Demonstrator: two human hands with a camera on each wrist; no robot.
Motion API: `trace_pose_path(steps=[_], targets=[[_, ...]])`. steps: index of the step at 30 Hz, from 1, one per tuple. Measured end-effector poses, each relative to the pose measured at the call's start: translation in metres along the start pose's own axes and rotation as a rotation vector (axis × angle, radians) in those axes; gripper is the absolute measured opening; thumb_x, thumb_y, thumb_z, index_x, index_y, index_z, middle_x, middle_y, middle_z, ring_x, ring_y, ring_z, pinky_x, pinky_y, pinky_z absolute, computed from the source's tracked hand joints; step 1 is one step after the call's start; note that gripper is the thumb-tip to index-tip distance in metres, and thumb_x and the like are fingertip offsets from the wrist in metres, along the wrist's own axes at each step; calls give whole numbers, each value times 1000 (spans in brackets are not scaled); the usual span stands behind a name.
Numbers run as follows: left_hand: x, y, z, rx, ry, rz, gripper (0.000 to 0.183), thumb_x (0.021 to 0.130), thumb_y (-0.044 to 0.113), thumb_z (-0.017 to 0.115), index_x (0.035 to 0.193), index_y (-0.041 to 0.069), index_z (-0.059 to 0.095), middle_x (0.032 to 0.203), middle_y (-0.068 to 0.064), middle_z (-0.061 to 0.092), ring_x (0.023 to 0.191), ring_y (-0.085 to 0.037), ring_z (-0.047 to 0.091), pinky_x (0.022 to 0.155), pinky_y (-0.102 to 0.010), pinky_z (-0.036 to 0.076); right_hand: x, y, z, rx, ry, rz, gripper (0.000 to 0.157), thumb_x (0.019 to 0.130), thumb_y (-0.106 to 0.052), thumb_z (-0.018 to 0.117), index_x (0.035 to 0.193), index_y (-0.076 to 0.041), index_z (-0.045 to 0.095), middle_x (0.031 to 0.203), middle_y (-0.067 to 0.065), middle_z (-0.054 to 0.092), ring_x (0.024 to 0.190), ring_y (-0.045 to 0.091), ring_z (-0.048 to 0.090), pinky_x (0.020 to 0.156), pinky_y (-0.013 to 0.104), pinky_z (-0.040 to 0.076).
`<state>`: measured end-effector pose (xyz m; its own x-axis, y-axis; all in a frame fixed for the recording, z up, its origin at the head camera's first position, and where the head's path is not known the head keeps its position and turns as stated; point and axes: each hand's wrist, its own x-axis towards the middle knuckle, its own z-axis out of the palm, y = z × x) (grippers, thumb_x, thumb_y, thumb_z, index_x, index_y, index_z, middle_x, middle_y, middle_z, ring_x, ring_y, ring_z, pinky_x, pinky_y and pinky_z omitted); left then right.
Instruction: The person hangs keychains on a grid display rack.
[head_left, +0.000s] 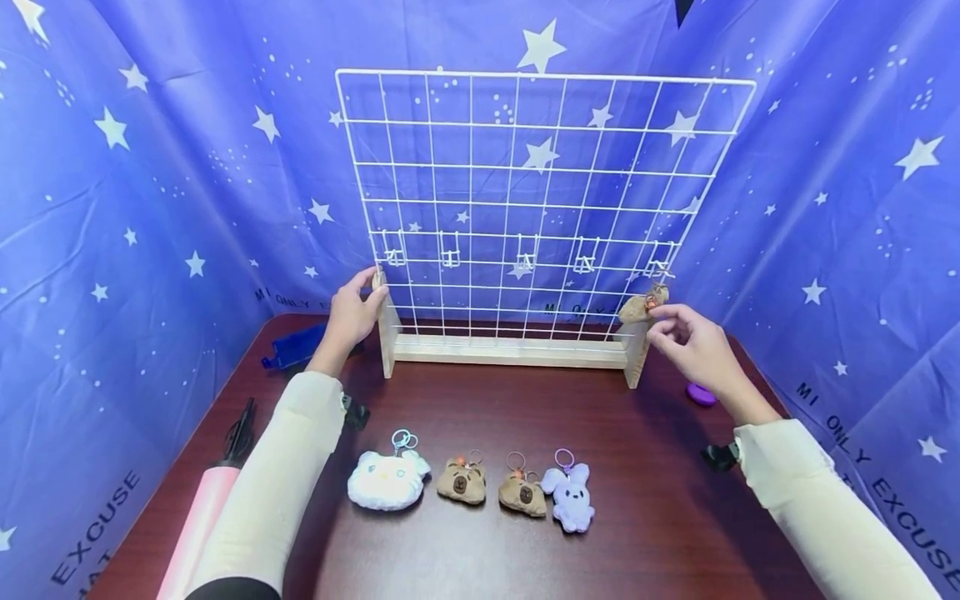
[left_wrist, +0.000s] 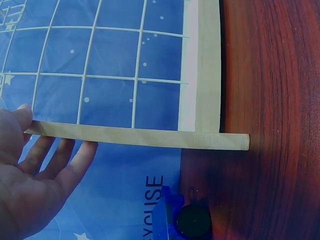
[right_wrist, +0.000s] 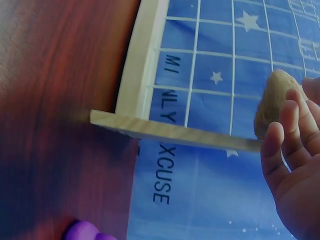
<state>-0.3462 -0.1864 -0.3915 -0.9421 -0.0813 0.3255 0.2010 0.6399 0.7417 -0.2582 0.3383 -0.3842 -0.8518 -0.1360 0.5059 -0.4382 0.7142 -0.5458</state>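
Observation:
A white wire grid rack stands in a wooden base at the back of the table. My left hand grips the upper end of the left wooden post, thumb on one side and fingers on the other. My right hand is at the right post, its fingertips on a brown plush keychain just below the rightmost hook. Fingers partly cover this plush in the right wrist view; whether its ring sits on the hook I cannot tell.
In front lie a white plush keychain, two brown capybara keychains and a purple rabbit keychain. A blue object, a pink cylinder and a purple object flank the rack. Starry blue curtains surround the table.

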Motion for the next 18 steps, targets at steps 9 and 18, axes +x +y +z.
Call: trace_pose_path(steps=[9,18], targets=[[2,2,-1,-4,1,9,48,102,25,62,147,10,54,133,-20,66,125,-40,60,111,-52,43,-16,-6,23,-12,-118,-63,20,90,-2,73,109,-5,70,81,4,72,68,-5,57,61,15,44],[1,-1,0,2,2,18,48,102,25,61,147,11,54,130,-20,67,115,-39,65,104,-52,48,-34,-13,50,40,-286,-86,20,89,-4,75,108,-7,71,82,-5,72,69,-2,58,62,21,50]])
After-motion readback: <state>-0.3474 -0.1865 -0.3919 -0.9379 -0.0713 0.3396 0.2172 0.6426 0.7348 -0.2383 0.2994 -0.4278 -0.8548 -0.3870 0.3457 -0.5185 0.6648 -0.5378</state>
